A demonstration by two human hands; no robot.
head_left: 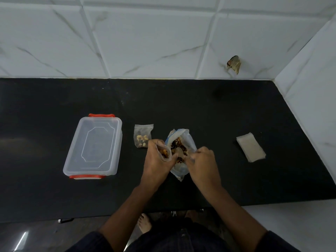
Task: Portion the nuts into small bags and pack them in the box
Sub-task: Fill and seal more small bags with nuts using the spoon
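A large clear bag of mixed nuts (183, 142) lies open on the black counter (218, 115). My left hand (157, 160) grips a small clear bag (164, 151) with some nuts in it, held open just left of the large bag. My right hand (201, 160) pinches a small scoop or spoon (180, 151) at the large bag's mouth. One filled small bag (142, 135) lies flat behind my left hand. The clear box (93, 145) with red clips and its lid on stands at the left.
A stack of flat small bags (251, 147) lies to the right. White tiled walls close the back and right side. The counter's front edge runs just below my forearms.
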